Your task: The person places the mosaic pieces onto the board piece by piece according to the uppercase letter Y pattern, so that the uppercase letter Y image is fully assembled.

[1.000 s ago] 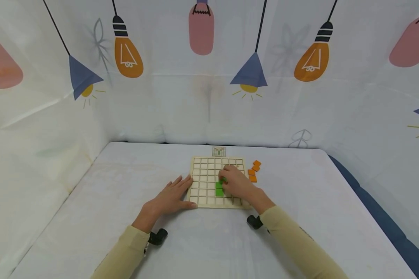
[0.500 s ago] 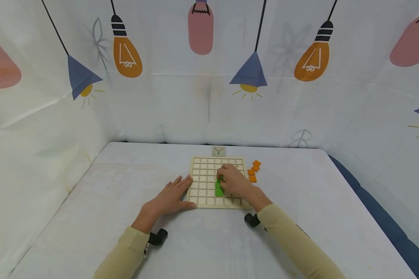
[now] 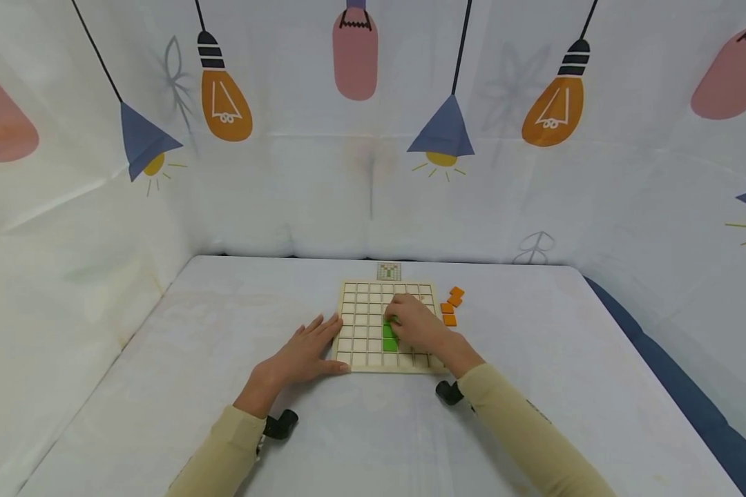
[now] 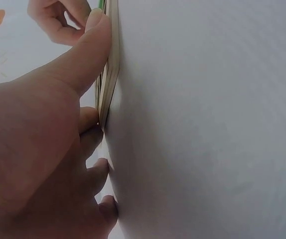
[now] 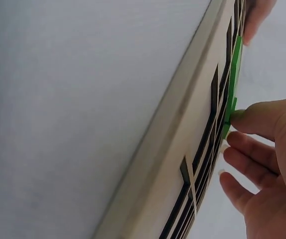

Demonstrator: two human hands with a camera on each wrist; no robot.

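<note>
A pale wooden grid board (image 3: 359, 343) lies on the white table. My left hand (image 3: 304, 352) rests at its left side, fingers spread, with the thumb over the near left corner; in the left wrist view the thumb (image 4: 85, 55) lies along the board's edge. Green square tiles (image 3: 389, 344) sit in a column near the board's middle. Over the far end of that column, my right hand (image 3: 418, 324) pinches a green tile (image 5: 227, 124) between thumb and fingers, low against the board. The fingers partly hide this tile in the head view.
Several orange square tiles (image 3: 450, 320) lie on the table just right of the board. A small card with a grid pattern (image 3: 388, 271) lies beyond its far edge. The table (image 3: 236, 297) meets a fabric wall printed with lamps (image 3: 323, 179) at the back.
My right hand has shifted slightly left over the green column, still pinching the tile. The left hand stays at the board's side.
</note>
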